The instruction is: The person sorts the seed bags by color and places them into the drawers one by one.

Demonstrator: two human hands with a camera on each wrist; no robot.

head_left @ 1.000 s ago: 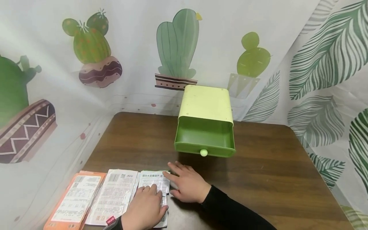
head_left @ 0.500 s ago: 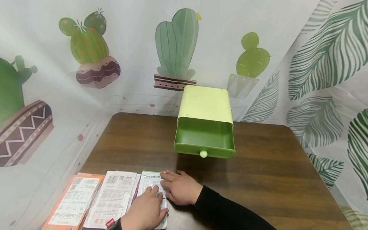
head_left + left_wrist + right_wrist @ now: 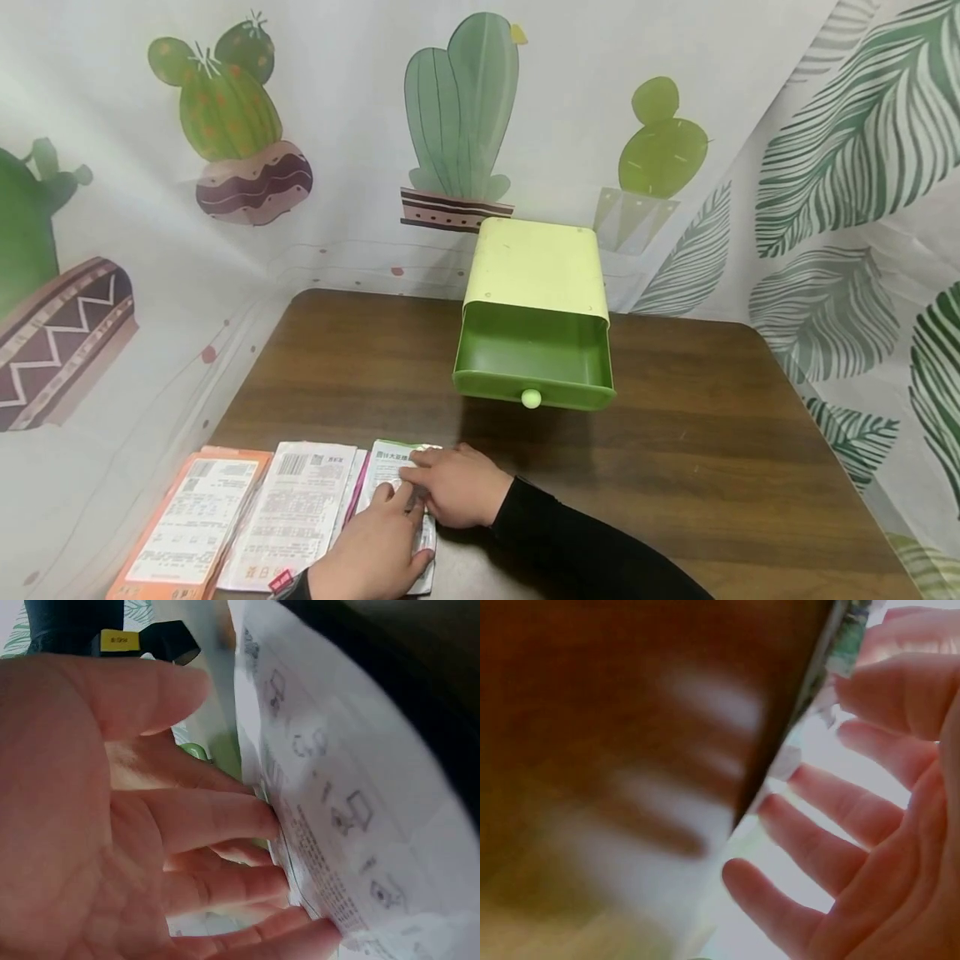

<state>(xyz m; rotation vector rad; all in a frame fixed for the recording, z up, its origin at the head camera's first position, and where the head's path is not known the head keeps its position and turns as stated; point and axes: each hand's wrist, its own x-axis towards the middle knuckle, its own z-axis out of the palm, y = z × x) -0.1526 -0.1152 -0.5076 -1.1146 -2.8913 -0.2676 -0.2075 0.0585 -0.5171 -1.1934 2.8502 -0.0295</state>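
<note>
A stack of flat white printed packets (image 3: pixel 390 458) with a green top edge lies at the front of the table. My left hand (image 3: pixel 371 546) rests on it from the near side, and in the left wrist view its extended fingertips touch the printed face (image 3: pixel 322 780). From the right, my right hand (image 3: pixel 461 487) lies over the stack's right edge, its fingers meeting those of the left hand. The right wrist view shows spread, fairly straight fingers (image 3: pixel 810 847) against the packet edge. Both hands cover much of the top packet.
To the left lie a pile of white packets (image 3: pixel 292 508) and a pile of orange packets (image 3: pixel 191 525). Farther back stands a pale yellow-green box (image 3: pixel 536 262) with its green drawer (image 3: pixel 532 387) pulled out. A printed cloth (image 3: pixel 352 108) hangs behind the brown table (image 3: pixel 712 450).
My right hand has moved left onto the stack. The top packet, which stuck out to the right, has shifted left and lines up with the ones below. My left hand stays nearly in place.
</note>
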